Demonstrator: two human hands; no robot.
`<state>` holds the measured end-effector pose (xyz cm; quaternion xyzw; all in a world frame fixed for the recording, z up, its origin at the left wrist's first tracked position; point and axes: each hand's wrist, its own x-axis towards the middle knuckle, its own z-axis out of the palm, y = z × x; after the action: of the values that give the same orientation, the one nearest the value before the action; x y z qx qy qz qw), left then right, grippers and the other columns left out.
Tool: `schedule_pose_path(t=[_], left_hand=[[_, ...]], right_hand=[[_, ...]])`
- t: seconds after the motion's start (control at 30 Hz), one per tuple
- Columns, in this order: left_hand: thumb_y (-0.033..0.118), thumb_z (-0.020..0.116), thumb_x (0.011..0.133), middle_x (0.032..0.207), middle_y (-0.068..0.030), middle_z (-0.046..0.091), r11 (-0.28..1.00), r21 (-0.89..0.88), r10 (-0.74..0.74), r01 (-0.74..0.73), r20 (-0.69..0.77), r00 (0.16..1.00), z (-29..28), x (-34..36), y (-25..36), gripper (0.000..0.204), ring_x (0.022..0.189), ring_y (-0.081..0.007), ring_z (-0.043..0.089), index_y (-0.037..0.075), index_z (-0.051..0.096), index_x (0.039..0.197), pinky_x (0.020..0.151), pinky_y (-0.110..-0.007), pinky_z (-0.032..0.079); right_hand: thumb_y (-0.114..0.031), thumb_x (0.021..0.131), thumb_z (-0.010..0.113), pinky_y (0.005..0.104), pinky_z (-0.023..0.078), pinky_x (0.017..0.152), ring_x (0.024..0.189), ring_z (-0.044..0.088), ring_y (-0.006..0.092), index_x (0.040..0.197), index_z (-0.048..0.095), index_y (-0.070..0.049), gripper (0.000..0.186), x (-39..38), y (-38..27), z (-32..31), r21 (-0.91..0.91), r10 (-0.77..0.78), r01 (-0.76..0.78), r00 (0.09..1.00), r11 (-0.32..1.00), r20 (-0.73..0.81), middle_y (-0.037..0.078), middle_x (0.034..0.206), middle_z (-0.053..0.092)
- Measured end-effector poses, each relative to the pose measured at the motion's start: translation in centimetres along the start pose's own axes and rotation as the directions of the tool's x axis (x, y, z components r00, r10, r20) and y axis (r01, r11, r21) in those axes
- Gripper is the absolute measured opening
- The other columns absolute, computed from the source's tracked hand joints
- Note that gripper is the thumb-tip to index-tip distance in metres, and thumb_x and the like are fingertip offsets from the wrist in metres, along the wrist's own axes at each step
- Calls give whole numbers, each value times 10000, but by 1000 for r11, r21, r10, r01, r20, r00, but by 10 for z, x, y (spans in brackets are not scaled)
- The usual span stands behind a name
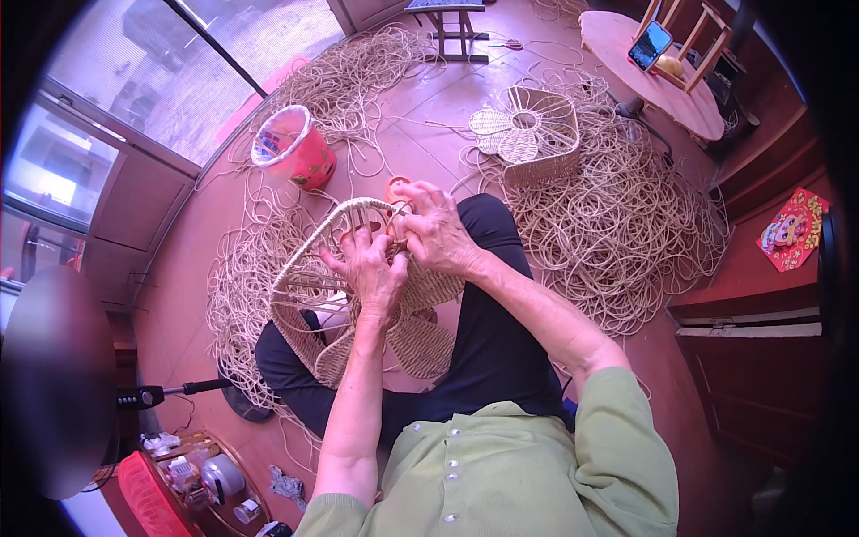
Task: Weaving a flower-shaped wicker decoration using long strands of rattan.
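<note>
Between 8 and 9 o'clock, the dark round thing is too blurred to recognise. At 12 o'clock, the upper edge cuts the stand. Near the centre, the left hand and the right hand hide partly the woven basket.

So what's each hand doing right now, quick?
Left hand: fingers bent at the woven piece; can't tell if it's gripping.
Right hand: curled at the piece's edge; fingertips crowded together, so its grip can't be told.
</note>
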<state>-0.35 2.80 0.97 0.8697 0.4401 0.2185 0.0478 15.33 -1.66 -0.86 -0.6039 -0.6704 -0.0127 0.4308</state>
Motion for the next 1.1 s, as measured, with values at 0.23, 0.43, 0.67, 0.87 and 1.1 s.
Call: schedule_pose_path(t=[0.23, 0.43, 0.67, 0.87, 1.1], left_hand=[[409, 704, 834, 1074, -5, 648, 1000, 19, -7, 11, -210, 978, 16, -3, -8, 264, 1107, -204, 572, 150, 696, 888, 1146, -639, 69], [310, 664, 883, 966, -5, 679, 1000, 1, 0, 0, -331, 943, 22, 6, -10, 139, 1074, -198, 592, 178, 704, 904, 1133, -625, 118], [135, 676, 783, 790, 2, 674, 979, 135, 190, -153, -328, 925, -12, 24, -11, 127, 915, -199, 583, 157, 711, 903, 889, -436, 334], [227, 628, 852, 735, -32, 607, 947, 248, 276, -206, -296, 914, -8, 38, -21, 148, 833, -212, 572, 136, 604, 967, 760, -404, 383], [73, 745, 769, 822, -74, 685, 972, -231, -97, 37, -253, 963, -24, 4, -15, 511, 694, -268, 669, 145, 588, 1249, 641, -388, 516]], right_hand=[[-189, 923, 579, 366, 482, 790, 848, 614, 259, 730, 664, -11, 276, 22, -42, -111, 490, 368, -326, 930, 808, 12, 119, 946, 638], [-177, 954, 564, 257, 482, 588, 723, 591, 150, 899, 631, 15, 211, 1, -107, -246, 699, 41, 83, 986, 710, -159, 114, 987, 609], [-151, 948, 533, 395, 486, 944, 1084, 636, 260, 1101, 664, -30, 235, -3, -62, -98, 288, 207, -235, 970, 928, 124, 144, 1155, 660], [-160, 840, 616, 449, 425, 903, 1108, 544, 278, 1192, 624, -72, 362, -13, -44, 9, -155, 53, -42, 996, 987, 69, 83, 1175, 602], [-158, 830, 644, 442, 399, 910, 1090, 533, 252, 1171, 640, -82, 349, -15, -50, 0, -87, -22, 27, 998, 996, 60, 62, 1117, 601]])
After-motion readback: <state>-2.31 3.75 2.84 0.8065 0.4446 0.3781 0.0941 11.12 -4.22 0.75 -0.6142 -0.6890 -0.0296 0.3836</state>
